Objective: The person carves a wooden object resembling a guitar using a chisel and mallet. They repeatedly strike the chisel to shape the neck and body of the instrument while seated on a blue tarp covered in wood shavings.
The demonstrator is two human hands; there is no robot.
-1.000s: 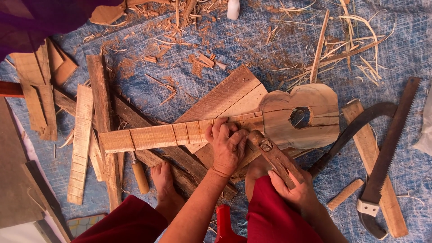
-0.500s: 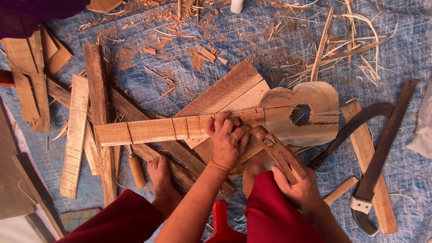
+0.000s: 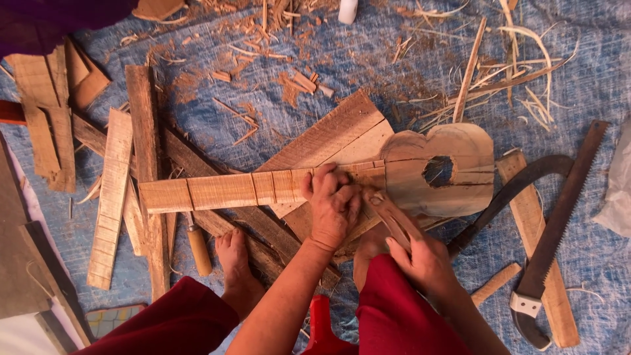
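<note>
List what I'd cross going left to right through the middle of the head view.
Pale slat → chisel handle → bare foot → left hand → right hand → guitar-shaped wooden body → curved blade → handsaw.

left hand (image 3: 334,205) presses the guitar-shaped wooden piece (image 3: 394,174); right hand (image 3: 420,260) grips a wooden-handled tool (image 3: 392,215) against it

Floor-level woodworking spot: blue tarp (image 3: 368,59) lay strewn with shavings (image 3: 296,82); planks (image 3: 115,197) left of it, handsaw (image 3: 555,236) on its right.
</note>
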